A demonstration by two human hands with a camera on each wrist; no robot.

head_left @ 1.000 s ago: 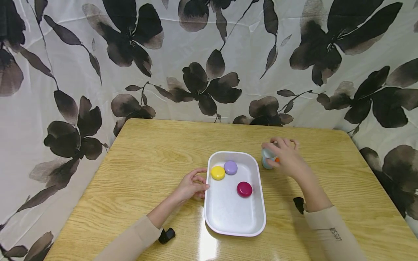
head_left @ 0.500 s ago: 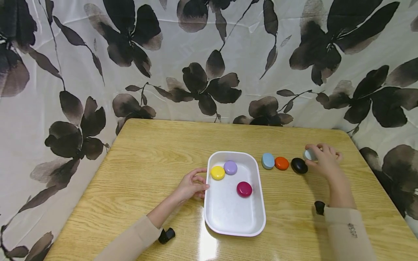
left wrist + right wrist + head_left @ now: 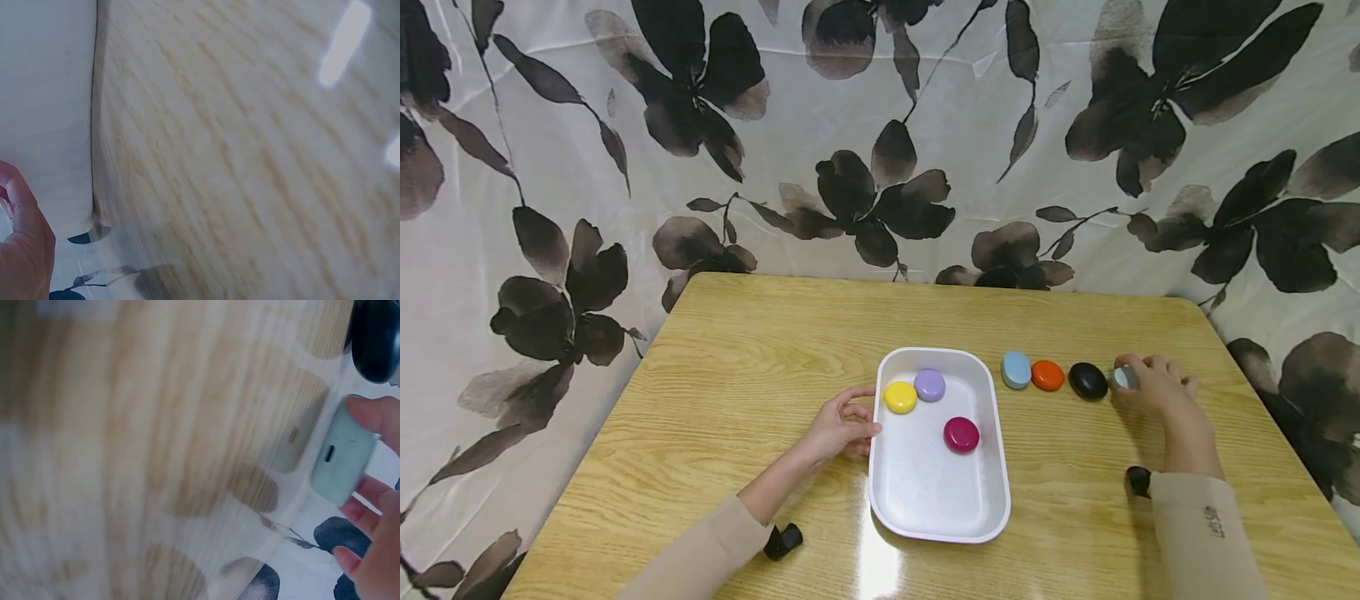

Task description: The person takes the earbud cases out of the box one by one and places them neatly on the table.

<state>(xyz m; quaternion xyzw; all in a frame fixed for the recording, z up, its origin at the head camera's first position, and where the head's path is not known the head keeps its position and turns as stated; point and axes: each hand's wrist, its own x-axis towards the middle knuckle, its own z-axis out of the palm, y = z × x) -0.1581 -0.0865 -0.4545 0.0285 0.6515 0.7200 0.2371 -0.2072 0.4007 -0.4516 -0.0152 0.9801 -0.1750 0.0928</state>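
Observation:
My left hand (image 3: 838,427) holds the left side of a white tray (image 3: 940,533), thumb at its rim; in the left wrist view, the hand (image 3: 24,234) shows only partly beside the tray wall (image 3: 47,112). In the tray lie a yellow round piece (image 3: 900,397), a lilac one (image 3: 930,385) and a dark red one (image 3: 961,435). At the right, my right hand (image 3: 1161,390) pinches a pale mint earbud case (image 3: 344,450) with a small port slot, low at the table. Just left of it sits a glossy black oval piece (image 3: 1087,381).
An orange round piece (image 3: 1047,375) and a light blue one (image 3: 1016,370) continue the row towards the tray. The wooden table (image 3: 760,358) ends at the back against a floral curtain (image 3: 865,108). Black wrist devices sit by both sleeves.
My right hand has swung right from over the light blue piece, carrying the pale case past the black piece, then lowered it towards the table. The left hand and tray stay put.

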